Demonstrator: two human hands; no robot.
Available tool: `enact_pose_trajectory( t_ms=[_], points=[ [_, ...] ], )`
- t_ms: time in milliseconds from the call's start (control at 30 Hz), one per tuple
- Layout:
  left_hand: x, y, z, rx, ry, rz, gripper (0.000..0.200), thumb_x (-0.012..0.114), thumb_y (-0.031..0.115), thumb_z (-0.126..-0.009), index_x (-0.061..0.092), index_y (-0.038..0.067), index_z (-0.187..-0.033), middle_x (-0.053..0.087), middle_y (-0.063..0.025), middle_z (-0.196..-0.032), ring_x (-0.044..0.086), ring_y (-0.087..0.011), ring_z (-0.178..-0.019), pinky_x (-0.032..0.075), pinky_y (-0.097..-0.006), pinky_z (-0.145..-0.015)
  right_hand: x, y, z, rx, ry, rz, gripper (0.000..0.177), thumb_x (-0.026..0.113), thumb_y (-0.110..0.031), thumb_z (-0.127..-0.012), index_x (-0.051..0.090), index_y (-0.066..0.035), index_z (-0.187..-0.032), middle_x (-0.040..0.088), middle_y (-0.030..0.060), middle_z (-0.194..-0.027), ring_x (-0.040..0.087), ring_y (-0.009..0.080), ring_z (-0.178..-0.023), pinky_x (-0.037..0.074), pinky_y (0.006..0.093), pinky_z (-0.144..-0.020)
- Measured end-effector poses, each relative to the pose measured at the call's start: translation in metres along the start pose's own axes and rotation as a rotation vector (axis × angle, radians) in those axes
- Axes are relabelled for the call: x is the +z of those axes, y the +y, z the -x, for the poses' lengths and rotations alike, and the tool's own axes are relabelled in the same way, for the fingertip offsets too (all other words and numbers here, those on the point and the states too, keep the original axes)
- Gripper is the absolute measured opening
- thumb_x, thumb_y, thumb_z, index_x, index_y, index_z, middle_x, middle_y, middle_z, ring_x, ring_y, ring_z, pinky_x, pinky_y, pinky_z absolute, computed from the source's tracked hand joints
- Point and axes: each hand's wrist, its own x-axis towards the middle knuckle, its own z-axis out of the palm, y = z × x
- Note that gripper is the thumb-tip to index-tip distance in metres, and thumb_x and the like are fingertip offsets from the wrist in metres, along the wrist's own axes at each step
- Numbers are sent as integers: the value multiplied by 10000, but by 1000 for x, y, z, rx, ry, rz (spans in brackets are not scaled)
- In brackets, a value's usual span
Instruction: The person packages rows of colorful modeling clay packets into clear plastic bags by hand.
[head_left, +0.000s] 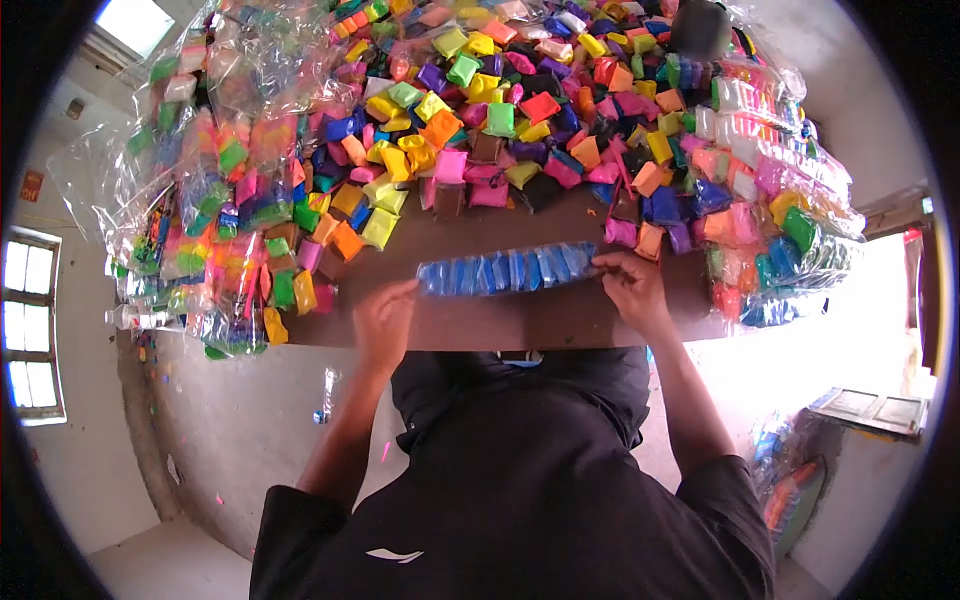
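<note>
A long clear plastic sleeve (508,271) packed with a row of small blue packets stretches between my hands, just over the front of the brown table (440,325). My left hand (384,315) pinches its left end between thumb and fingers. At the other end, my right hand (634,290) is closed on the sleeve's tip. Beyond the sleeve lies a big heap of small, soft-looking colored packets (450,165); a pink one and an orange one (649,241) are close to my right hand.
Filled clear sleeves of colored packets are piled at the table's left (225,240) and right (790,220) sides. Loose clear plastic (265,70) covers the back left. A small clear-wrapped item (328,395) lies on the floor, and more wrapped packs (785,470) stand low at right.
</note>
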Motion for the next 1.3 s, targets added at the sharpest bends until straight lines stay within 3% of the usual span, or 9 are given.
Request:
enact_pose_trajectory(
  t_ms=[100,333,467,667,800,967,1067,1133,1300],
  points=[
    [3,13,8,-124,44,-191,202,745,123,-926,772,-44,-1036,766,-77,-958,704,-113,-830,559,-269,-763,15,-2,6,156,49,-131,186,781,-180,-905,752,-11,-977,705,23,-838,626,85,-753,514,273,-698],
    [17,23,1,-420,139,-9,262,738,208,-974,619,-10,-1060,679,-36,-821,666,-107,-682,547,-255,-568,36,19,-12,242,297,-91,299,821,-234,-885,661,-22,-1022,659,-1,-811,578,88,-668,473,266,-612],
    [17,39,-1,-682,34,163,286,751,228,-966,615,-4,-1063,674,-44,-810,653,-126,-622,538,-257,-530,34,-14,-9,431,203,-246,301,813,-230,-891,659,-38,-1065,661,-2,-807,582,83,-657,464,253,-596],
    [20,9,-13,-383,42,-79,240,777,192,-939,668,-16,-987,683,-47,-831,630,-117,-612,529,-241,-543,32,2,-12,369,177,-161,226,784,-189,-903,672,-38,-1028,674,16,-809,601,85,-677,467,254,-608],
    [22,10,-10,-401,90,9,173,773,139,-933,685,-7,-965,692,-46,-871,646,-118,-683,546,-246,-631,31,2,-6,178,190,18,167,772,-152,-897,678,-26,-955,657,14,-787,601,101,-720,479,279,-664],
    [12,-1,-2,-487,93,687,87,733,53,-931,686,6,-988,696,-59,-906,660,-155,-802,546,-303,-747,23,-8,0,129,189,-3,148,761,-139,-900,676,-18,-915,657,29,-773,605,113,-725,483,288,-678],
    [7,33,7,-461,105,714,80,723,40,-936,679,13,-997,688,-60,-946,658,-158,-830,550,-311,-751,18,-41,11,116,232,-125,97,719,-92,-958,650,-36,-920,606,-23,-740,534,55,-629,418,243,-585],
    [11,4,9,-559,87,678,59,719,63,-948,677,36,-979,686,-47,-910,654,-156,-796,543,-306,-751,21,-29,13,127,224,187,112,700,-102,-978,646,-34,-906,601,-22,-719,533,53,-608,412,237,-561],
    [2,29,17,-525,58,660,73,717,67,-948,697,43,-1014,687,-43,-933,652,-158,-815,545,-310,-757,16,-45,25,249,266,-69,149,716,-157,-940,687,-17,-901,659,42,-724,612,113,-670,490,298,-633]
  ],
)
